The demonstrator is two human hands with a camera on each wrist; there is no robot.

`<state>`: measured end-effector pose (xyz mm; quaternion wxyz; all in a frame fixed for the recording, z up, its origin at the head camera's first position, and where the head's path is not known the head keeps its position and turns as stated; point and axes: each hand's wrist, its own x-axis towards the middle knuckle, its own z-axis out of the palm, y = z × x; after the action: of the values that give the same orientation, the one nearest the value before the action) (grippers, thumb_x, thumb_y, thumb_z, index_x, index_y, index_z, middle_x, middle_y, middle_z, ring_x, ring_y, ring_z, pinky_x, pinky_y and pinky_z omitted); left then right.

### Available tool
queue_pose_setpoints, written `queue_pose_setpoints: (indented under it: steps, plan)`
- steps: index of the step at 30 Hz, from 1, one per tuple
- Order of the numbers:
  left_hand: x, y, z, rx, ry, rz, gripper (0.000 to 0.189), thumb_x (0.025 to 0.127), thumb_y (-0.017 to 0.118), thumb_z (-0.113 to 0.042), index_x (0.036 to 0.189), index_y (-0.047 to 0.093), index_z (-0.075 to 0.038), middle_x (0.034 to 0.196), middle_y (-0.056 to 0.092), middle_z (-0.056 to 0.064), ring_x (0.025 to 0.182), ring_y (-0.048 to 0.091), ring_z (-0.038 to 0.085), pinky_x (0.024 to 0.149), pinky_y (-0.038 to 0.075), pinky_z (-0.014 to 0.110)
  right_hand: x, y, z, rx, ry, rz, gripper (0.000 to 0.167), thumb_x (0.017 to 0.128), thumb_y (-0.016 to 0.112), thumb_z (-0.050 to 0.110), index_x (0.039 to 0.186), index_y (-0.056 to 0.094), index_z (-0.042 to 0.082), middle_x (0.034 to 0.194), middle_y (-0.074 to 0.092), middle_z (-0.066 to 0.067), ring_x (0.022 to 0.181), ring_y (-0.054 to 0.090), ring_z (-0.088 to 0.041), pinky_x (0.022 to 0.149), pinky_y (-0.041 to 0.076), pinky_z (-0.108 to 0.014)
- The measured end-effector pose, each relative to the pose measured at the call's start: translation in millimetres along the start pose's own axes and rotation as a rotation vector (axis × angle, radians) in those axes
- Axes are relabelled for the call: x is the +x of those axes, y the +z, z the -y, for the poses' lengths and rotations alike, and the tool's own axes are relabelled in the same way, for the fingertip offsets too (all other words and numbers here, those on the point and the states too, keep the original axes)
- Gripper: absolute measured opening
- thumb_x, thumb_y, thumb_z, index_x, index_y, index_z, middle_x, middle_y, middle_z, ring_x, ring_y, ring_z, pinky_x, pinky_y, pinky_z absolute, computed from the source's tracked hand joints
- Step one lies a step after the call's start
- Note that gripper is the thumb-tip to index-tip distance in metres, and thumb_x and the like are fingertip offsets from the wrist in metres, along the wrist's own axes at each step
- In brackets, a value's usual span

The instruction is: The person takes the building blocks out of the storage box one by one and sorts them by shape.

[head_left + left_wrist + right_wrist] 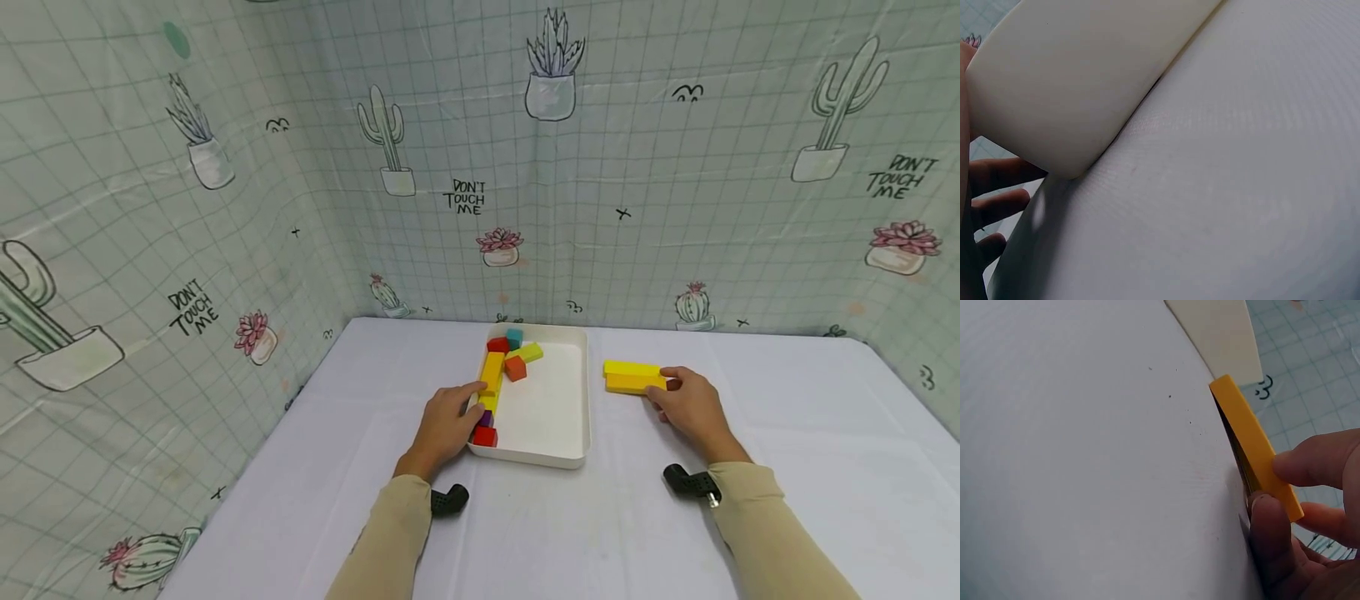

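A shallow white tray (543,400) holds several coloured blocks along its left side. At its left wall, my left hand (444,421) reaches over the rim, index finger and thumb at the near end of a long yellow block (492,367). That contact is hidden in the left wrist view, where loosely bent fingers (1000,209) show beyond the tray's corner. Right of the tray, two long yellow blocks (626,368) appear to lie side by side. My right hand (693,408) pinches the right end of the nearer yellow block (1252,444) between thumb and fingers.
Red blocks (485,437), a purple block (486,418), a teal block (514,337), an orange cube (515,368) and a yellow-green block (531,352) sit in the tray. A white cloth (525,533) covers the table. Patterned curtain (637,167) hangs behind and at left.
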<state>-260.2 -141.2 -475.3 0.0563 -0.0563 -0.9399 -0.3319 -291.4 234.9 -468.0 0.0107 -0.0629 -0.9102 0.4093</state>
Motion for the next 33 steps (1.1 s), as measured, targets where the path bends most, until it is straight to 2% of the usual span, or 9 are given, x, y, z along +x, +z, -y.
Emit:
queue_pose_setpoints:
  steps: [8,15,23,30,33]
  plan:
    - [1.5,1.5,1.4,0.013,0.017,-0.007,0.043,0.098,0.06,-0.032,0.141,0.059,-0.027,0.139,0.059,0.004,0.129,0.048,0.029,0.106,0.041,0.054,0.5,-0.4,3.1,0.033,0.018,-0.002,0.06,0.094,0.062,0.021,0.142,0.043,-0.01,0.124,0.052,-0.029,0.075,0.062,-0.022,0.065,0.056,-0.026]
    - [1.2,1.3,1.3,0.007,0.021,-0.01,0.043,0.098,0.06,-0.031,0.141,0.06,-0.026,0.139,0.059,0.005,0.129,0.048,0.03,0.106,0.041,0.055,2.4,-0.2,2.0,-0.003,0.016,0.025,0.064,0.093,0.066,0.023,0.142,0.042,-0.009,0.125,0.049,-0.029,0.078,0.06,-0.024,0.067,0.056,-0.027]
    - [1.2,3.2,3.1,0.008,0.008,-0.003,0.043,0.099,0.06,-0.031,0.142,0.059,-0.027,0.139,0.059,0.004,0.129,0.048,0.028,0.106,0.043,0.053,5.1,1.8,0.3,-0.021,0.025,0.019,0.063,0.092,0.065,0.024,0.142,0.043,-0.007,0.126,0.049,-0.028,0.08,0.058,-0.026,0.066,0.054,-0.026]
    - [2.5,2.6,2.6,0.013,0.001,-0.003,0.044,0.099,0.06,-0.032,0.142,0.059,-0.027,0.139,0.058,0.004,0.13,0.048,0.028,0.107,0.042,0.053,5.6,5.0,1.3,-0.036,0.0,0.003,0.064,0.092,0.065,0.023,0.143,0.042,-0.007,0.127,0.049,-0.029,0.09,0.056,-0.03,0.069,0.054,-0.029]
    - [2.4,2.2,2.2,0.013,0.002,-0.003,0.044,0.098,0.06,-0.032,0.142,0.059,-0.027,0.14,0.058,0.004,0.13,0.048,0.028,0.107,0.042,0.053,5.0,5.5,0.1,-0.022,-0.001,-0.004,0.066,0.092,0.065,0.024,0.144,0.041,-0.008,0.127,0.049,-0.03,0.089,0.057,-0.03,0.068,0.054,-0.028]
